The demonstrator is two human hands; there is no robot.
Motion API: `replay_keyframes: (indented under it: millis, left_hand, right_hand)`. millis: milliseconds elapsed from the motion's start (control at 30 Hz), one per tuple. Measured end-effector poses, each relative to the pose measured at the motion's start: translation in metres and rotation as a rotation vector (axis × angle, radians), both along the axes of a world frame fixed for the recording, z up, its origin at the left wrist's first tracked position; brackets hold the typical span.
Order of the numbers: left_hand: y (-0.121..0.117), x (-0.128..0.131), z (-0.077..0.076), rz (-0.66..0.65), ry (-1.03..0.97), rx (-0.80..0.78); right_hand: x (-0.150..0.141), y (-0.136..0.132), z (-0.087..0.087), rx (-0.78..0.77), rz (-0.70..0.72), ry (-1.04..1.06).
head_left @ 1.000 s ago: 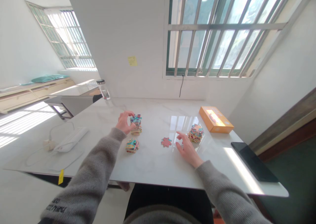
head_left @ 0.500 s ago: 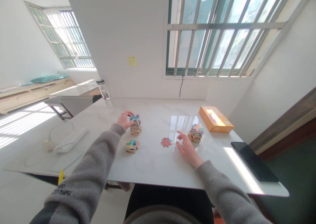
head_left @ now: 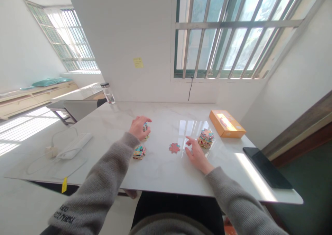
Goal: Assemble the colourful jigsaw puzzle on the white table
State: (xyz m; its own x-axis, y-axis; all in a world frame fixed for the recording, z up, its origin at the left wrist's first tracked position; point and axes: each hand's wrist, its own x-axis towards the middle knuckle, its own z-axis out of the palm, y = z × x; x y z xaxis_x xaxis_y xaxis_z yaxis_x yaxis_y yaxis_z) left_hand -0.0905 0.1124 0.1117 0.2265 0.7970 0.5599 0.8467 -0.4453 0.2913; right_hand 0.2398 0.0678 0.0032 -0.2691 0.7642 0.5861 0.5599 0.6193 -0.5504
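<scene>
My left hand (head_left: 139, 128) hovers at the tall stack of jigsaw puzzle pieces (head_left: 145, 127), hiding most of it. Its thumb and forefinger are spread, and no piece shows between them. Just nearer to me, a shorter pile of puzzle pieces (head_left: 139, 152) sits partly behind my left sleeve. A single pink puzzle piece (head_left: 174, 148) lies flat on the table between my hands. My right hand (head_left: 197, 155) rests with parted fingers beside a third stack of puzzle pieces (head_left: 206, 138), holding nothing that I can see.
An orange box (head_left: 227, 124) lies at the back right, with a black tablet (head_left: 267, 167) along the right edge of the white table (head_left: 160, 176). On the left are a white power strip (head_left: 75, 147) and its cables. A clear bottle (head_left: 108, 94) stands at the far left corner.
My left hand has moved right from the side of the tall stack and now covers most of it. My right hand and the single pink piece have stayed in place.
</scene>
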Motion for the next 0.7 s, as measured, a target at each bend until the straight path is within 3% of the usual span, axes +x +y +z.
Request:
replay_keyframes:
  millis: [67, 167, 267, 367, 467, 700]
  left_hand:
    - [-0.011, 0.03, -0.009, -0.098, 0.003, -0.04]
    - [-0.024, 0.072, -0.039, -0.254, 0.004, -0.198]
    - [-0.031, 0.1, -0.072, -0.266, 0.076, -0.249]
    - [-0.032, 0.11, -0.094, -0.257, 0.088, -0.273]
    - [-0.028, 0.107, -0.104, -0.238, 0.066, -0.293]
    - [-0.02, 0.101, -0.108, -0.239, 0.041, -0.27]
  right_hand:
    - [0.0, 0.0, 0.001, 0.0, -0.001, -0.005]
    - [-0.001, 0.0, 0.001, -0.016, 0.008, -0.03]
    - [-0.001, 0.001, 0.001, -0.036, 0.023, -0.054]
    - [-0.002, 0.0, 0.002, -0.046, 0.027, -0.055]
    - [-0.002, -0.001, 0.004, -0.054, 0.029, -0.056]
    - [-0.002, -0.002, 0.005, -0.089, 0.033, -0.082]
